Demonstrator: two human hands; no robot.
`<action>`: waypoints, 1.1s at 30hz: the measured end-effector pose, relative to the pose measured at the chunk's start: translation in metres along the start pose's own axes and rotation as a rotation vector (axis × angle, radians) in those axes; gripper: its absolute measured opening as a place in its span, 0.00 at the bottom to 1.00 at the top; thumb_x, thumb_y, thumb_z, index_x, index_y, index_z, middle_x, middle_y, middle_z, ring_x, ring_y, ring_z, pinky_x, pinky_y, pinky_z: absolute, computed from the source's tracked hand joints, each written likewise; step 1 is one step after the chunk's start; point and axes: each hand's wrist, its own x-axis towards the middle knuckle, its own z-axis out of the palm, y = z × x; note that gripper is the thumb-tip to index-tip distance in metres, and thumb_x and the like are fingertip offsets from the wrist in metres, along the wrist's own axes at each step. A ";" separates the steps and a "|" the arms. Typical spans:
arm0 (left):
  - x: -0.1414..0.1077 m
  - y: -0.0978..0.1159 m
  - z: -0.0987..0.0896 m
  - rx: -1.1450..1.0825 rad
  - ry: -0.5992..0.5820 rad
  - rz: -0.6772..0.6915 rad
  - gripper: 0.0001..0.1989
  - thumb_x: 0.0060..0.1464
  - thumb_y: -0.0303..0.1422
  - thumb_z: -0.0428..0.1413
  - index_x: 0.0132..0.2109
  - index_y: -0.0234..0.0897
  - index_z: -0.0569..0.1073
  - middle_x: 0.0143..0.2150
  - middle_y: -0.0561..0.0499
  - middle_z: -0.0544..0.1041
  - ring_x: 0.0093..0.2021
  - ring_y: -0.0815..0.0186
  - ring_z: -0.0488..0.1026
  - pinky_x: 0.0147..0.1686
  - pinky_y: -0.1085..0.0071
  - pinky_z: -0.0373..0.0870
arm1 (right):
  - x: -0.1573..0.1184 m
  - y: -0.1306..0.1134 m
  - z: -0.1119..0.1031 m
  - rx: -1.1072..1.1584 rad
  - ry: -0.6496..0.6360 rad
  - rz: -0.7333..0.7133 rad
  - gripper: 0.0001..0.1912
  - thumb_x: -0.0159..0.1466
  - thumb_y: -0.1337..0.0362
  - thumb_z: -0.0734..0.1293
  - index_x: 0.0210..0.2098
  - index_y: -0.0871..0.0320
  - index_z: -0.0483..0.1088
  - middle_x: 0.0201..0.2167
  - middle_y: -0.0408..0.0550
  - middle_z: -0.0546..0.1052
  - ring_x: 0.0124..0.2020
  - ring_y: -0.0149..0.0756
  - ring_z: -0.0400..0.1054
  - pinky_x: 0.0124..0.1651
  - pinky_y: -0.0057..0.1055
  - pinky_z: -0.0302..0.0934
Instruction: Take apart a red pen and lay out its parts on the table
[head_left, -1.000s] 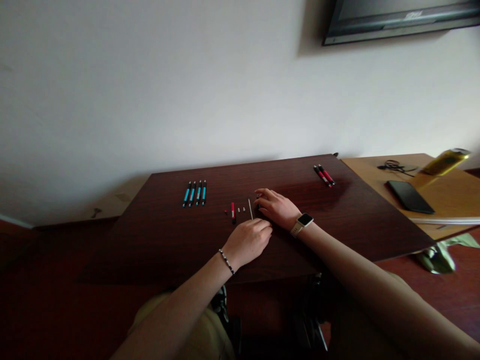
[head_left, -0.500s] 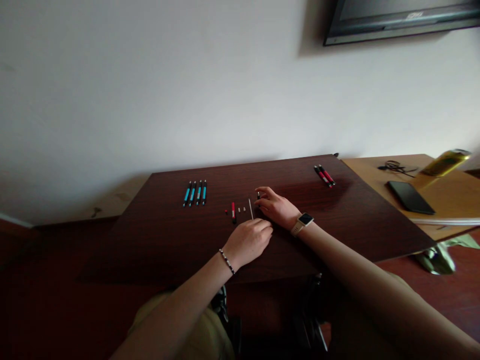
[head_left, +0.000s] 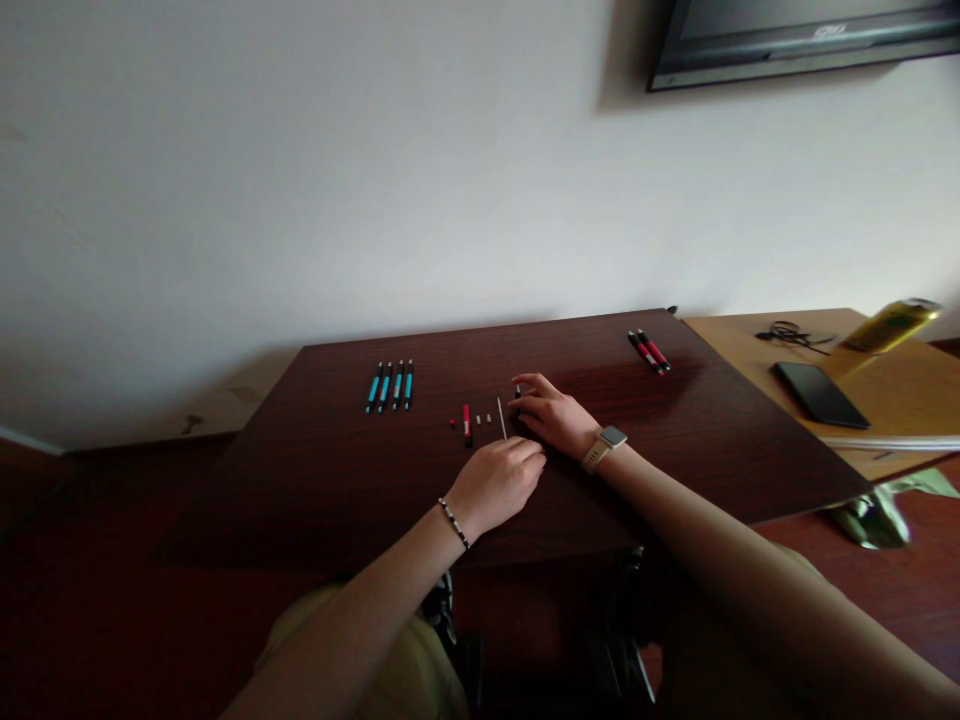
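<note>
My left hand [head_left: 501, 482] rests on the dark table with its fingers curled in; whatever they hold, if anything, is hidden. Just beyond it lies a thin white pen refill [head_left: 501, 415], its near end covered by that hand. The fingers of my right hand [head_left: 553, 415] bend around a small black pen part [head_left: 517, 393], mostly hidden by them. Left of the refill are two small whitish pieces [head_left: 488, 418], a red-and-black pen barrel [head_left: 467, 425] and a tiny red piece [head_left: 451, 422].
Several blue-and-black pens [head_left: 385, 388] lie in a row at the left. A few red-and-black pens [head_left: 649, 352] are at the back right. The wooden side table [head_left: 750, 345] carries a black phone [head_left: 819, 393], a cable [head_left: 791, 335] and a yellow can [head_left: 892, 326].
Both hands stay almost in place; the right wrist has rolled slightly, shifting the watch. The pens and loose parts have not moved.
</note>
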 end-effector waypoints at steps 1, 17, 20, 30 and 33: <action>0.000 0.000 0.000 0.000 -0.003 0.001 0.10 0.71 0.27 0.51 0.47 0.35 0.77 0.46 0.45 0.80 0.50 0.59 0.78 0.54 0.60 0.77 | 0.000 0.000 0.000 0.013 0.005 0.003 0.14 0.69 0.74 0.67 0.50 0.55 0.79 0.65 0.55 0.67 0.54 0.41 0.76 0.60 0.44 0.75; -0.002 0.000 0.000 -0.020 0.015 0.010 0.10 0.71 0.26 0.51 0.48 0.35 0.77 0.48 0.44 0.81 0.53 0.59 0.78 0.54 0.61 0.78 | 0.002 0.004 0.000 0.124 0.259 0.101 0.20 0.70 0.71 0.62 0.58 0.55 0.76 0.68 0.57 0.66 0.57 0.44 0.74 0.63 0.45 0.70; -0.002 0.000 -0.001 -0.017 0.020 0.001 0.10 0.71 0.27 0.51 0.50 0.34 0.77 0.50 0.44 0.81 0.54 0.59 0.78 0.56 0.61 0.77 | 0.003 0.004 -0.002 0.118 0.314 0.135 0.20 0.70 0.70 0.63 0.58 0.56 0.76 0.68 0.58 0.66 0.56 0.45 0.74 0.63 0.45 0.71; 0.002 -0.010 -0.001 0.108 0.097 -0.181 0.21 0.71 0.41 0.53 0.63 0.33 0.71 0.68 0.37 0.72 0.70 0.51 0.66 0.70 0.49 0.61 | 0.000 0.002 -0.005 0.076 0.274 0.147 0.20 0.70 0.69 0.63 0.58 0.55 0.77 0.68 0.57 0.67 0.57 0.46 0.74 0.63 0.46 0.71; 0.006 -0.012 0.005 0.111 0.109 -0.176 0.22 0.72 0.43 0.52 0.64 0.34 0.71 0.69 0.38 0.72 0.70 0.51 0.66 0.70 0.48 0.59 | -0.001 0.001 -0.007 0.070 0.260 0.138 0.20 0.70 0.69 0.63 0.58 0.55 0.76 0.68 0.57 0.66 0.56 0.45 0.75 0.62 0.46 0.72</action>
